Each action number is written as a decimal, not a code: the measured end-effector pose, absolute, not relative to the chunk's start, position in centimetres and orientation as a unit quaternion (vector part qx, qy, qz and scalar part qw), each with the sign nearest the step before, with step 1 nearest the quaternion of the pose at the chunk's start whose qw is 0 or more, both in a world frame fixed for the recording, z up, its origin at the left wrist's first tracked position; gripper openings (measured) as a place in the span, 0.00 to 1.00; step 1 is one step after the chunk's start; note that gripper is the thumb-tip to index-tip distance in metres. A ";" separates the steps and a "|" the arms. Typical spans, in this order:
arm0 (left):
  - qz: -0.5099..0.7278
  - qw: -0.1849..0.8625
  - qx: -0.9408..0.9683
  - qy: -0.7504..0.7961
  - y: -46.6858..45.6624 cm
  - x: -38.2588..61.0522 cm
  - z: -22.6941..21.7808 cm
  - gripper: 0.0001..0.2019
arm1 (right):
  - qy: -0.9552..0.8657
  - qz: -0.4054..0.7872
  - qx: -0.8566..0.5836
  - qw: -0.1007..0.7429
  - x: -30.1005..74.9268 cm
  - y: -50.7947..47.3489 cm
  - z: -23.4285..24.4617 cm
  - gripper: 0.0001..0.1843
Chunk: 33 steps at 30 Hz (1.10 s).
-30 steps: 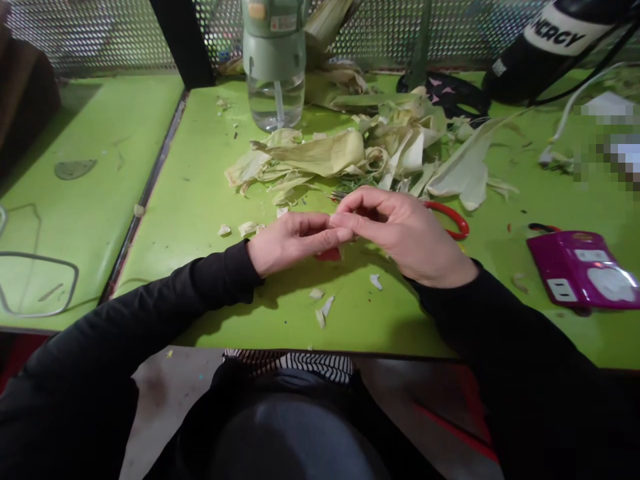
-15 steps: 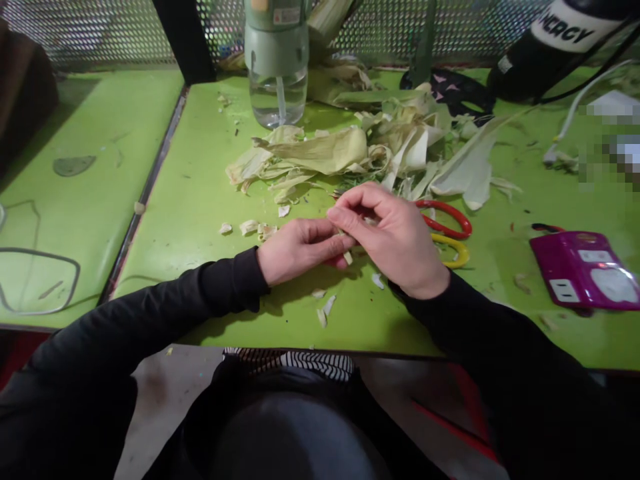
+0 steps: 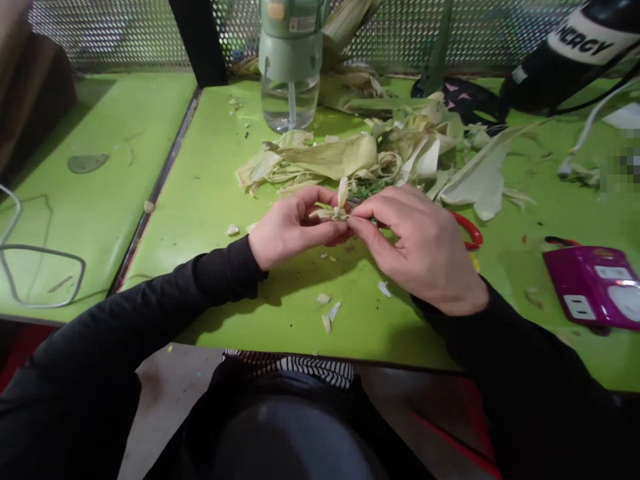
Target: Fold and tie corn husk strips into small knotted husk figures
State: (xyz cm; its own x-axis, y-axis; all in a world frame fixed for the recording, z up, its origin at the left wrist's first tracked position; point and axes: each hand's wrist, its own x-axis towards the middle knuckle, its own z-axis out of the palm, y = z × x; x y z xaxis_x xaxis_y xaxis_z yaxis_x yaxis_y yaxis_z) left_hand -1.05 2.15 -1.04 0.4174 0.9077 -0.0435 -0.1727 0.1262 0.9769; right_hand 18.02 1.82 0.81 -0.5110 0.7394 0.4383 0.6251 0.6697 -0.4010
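Over the middle of the green table [image 3: 210, 200], my left hand [image 3: 293, 230] and my right hand [image 3: 423, 247] meet fingertip to fingertip. Both pinch a small folded piece of pale corn husk [image 3: 337, 203], one strip of which sticks up between them. Just beyond the hands lies a pile of corn husks [image 3: 370, 157]. Red-handled scissors [image 3: 470, 230] lie partly hidden under my right hand. Small husk scraps [image 3: 327, 310] are scattered on the table below the hands.
A clear water bottle with a green top [image 3: 290, 67] stands at the back. A purple power strip [image 3: 595, 287] lies at the right, a black bottle [image 3: 565, 57] and white cable [image 3: 585, 127] at the back right. Perforated metal mesh [image 3: 110, 30] backs the table.
Both hands have lifted slightly and moved away from me; the husk piece now shows between the fingers with a strip standing up. The yellow scissor handle is hidden now.
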 end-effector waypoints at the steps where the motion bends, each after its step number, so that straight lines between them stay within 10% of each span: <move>1: 0.403 0.657 0.531 0.353 2.1 -1.1 -0.9 0.11 | -0.870 0.101 -0.385 0.291 18.1 1.7 1.1 0.11; 33: 0.414 0.694 0.446 0.384 -0.1 0.6 -0.9 0.05 | -0.741 0.203 -0.496 0.404 16.1 0.2 -1.0 0.16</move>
State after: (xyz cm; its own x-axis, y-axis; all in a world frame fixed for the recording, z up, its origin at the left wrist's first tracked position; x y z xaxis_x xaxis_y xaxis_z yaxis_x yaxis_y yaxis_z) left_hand 0.64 -0.12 -0.89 0.3628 0.9175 -0.1633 -0.2324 0.2588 0.9376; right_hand 16.14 0.16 -1.04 -0.1802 0.8995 0.3981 0.5720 0.4251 -0.7015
